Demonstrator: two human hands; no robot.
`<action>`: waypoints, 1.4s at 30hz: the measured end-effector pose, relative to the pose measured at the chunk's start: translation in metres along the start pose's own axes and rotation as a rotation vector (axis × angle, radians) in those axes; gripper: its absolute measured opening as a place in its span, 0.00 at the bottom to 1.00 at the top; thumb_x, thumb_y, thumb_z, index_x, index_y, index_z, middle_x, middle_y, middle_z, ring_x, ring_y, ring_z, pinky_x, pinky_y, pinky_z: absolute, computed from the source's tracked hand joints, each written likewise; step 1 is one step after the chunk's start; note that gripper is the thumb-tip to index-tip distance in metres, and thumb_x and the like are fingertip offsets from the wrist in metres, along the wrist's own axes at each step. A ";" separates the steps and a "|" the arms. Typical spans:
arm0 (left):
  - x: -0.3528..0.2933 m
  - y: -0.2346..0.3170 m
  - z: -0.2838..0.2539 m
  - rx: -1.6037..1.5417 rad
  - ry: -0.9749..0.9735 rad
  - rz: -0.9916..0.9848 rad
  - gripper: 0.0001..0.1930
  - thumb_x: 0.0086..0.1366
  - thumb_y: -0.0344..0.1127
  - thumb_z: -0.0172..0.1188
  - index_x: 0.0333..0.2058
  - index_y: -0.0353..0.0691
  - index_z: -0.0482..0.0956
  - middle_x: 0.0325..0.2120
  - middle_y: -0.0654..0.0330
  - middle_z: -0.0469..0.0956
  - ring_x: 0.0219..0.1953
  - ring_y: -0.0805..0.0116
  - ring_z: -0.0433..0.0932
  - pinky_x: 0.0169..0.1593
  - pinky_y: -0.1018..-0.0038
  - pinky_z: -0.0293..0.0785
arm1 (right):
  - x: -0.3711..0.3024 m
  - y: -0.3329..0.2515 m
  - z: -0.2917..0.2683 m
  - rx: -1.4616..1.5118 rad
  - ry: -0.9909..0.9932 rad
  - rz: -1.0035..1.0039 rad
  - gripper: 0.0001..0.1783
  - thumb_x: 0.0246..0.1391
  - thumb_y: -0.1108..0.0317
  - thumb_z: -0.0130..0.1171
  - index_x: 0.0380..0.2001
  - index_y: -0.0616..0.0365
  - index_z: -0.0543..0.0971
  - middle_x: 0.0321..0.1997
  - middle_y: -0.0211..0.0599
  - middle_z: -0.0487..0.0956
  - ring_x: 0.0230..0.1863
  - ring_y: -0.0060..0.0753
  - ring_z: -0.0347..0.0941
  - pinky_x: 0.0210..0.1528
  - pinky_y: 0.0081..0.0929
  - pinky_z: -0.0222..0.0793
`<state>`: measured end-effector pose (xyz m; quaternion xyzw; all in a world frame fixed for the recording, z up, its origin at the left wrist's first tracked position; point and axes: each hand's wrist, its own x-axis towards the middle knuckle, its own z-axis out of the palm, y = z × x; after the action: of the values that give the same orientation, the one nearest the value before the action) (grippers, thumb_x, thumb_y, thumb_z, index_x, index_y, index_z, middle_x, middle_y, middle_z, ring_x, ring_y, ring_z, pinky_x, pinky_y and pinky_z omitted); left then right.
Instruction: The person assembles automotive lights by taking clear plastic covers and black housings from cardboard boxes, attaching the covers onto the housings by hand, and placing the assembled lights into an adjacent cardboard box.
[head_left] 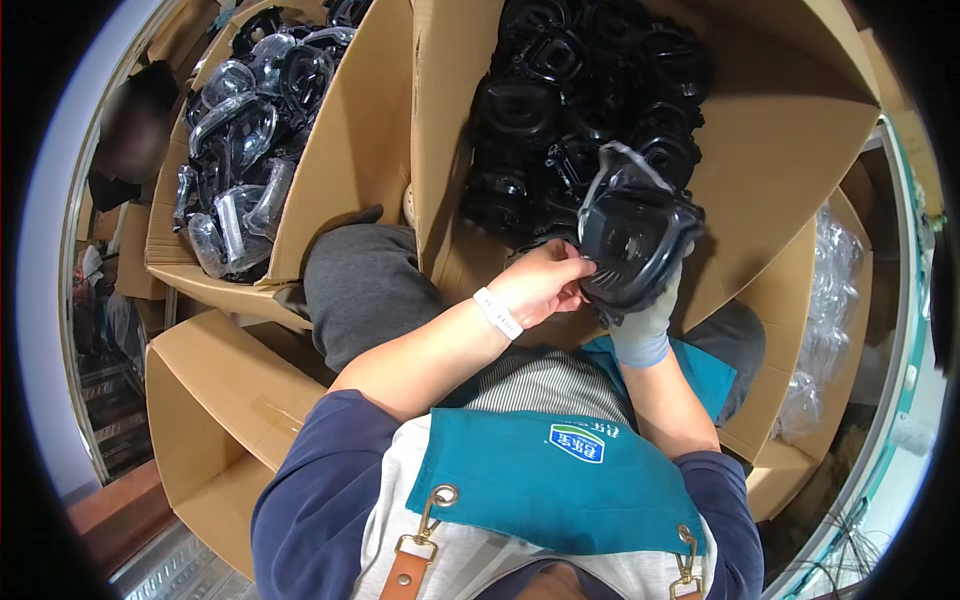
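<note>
Far left: a blurred person (135,125) stands beyond the box edges, well apart from the work. Next, an open cardboard box (350,150) holds clear and black mask parts (240,150); its tilted wall rises just beside the wearer's grey-clad knee (365,285). Below it, a second cardboard box (215,410) lies against the wearer's left side, leaving little free room there.

Centre: the left hand (540,285), bare with a white wristband (497,313), pinches the near edge of the black mask frame (635,240) between thumb and fingers. The frame is held in the air above the lap, in front of the large middle box (790,140), whose pile of black mask frames (590,90) sits directly behind it. The box flaps close in on both sides of the hands.

Right: the right hand (645,320), in a grey glove, is closed around the lower side of the frame from beneath. Further right, clear plastic bags (825,320) fill another carton against a teal-edged wall (905,330). A teal apron (560,480) covers the torso
</note>
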<state>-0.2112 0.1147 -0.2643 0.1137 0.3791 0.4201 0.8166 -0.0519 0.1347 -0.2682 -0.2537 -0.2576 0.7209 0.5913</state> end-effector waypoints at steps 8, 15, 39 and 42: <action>-0.010 0.025 0.000 0.014 0.276 0.255 0.22 0.54 0.25 0.56 0.49 0.31 0.65 0.34 0.57 0.73 0.32 0.71 0.75 0.36 0.80 0.73 | 0.025 -0.016 0.009 0.083 0.082 0.197 0.30 0.64 0.44 0.38 0.56 0.56 0.69 0.56 0.42 0.73 0.55 0.42 0.70 0.58 0.37 0.68; -0.022 0.041 -0.014 0.781 0.245 0.863 0.24 0.52 0.21 0.53 0.50 0.39 0.64 0.24 0.66 0.70 0.26 0.75 0.71 0.33 0.79 0.70 | 0.031 -0.026 0.003 -0.077 0.420 0.272 0.37 0.58 0.36 0.43 0.60 0.52 0.62 0.58 0.52 0.66 0.61 0.48 0.63 0.63 0.49 0.59; -0.002 -0.001 -0.020 0.499 -0.207 0.705 0.47 0.63 0.67 0.45 0.64 0.35 0.42 0.58 0.48 0.54 0.61 0.58 0.58 0.64 0.67 0.54 | -0.006 0.015 0.021 -1.135 -0.366 -0.565 0.40 0.54 0.63 0.56 0.65 0.57 0.48 0.68 0.52 0.48 0.68 0.44 0.51 0.67 0.39 0.49; -0.007 -0.001 -0.011 0.469 -0.189 0.721 0.47 0.60 0.70 0.46 0.62 0.35 0.46 0.54 0.51 0.61 0.58 0.62 0.61 0.61 0.69 0.57 | -0.005 0.023 0.023 -1.082 -0.389 -0.667 0.52 0.51 0.52 0.63 0.66 0.52 0.39 0.70 0.52 0.42 0.68 0.45 0.49 0.67 0.40 0.51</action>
<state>-0.2210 0.1072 -0.2689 0.4587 0.3240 0.5686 0.6010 -0.0833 0.1242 -0.2663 -0.2868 -0.7500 0.3010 0.5144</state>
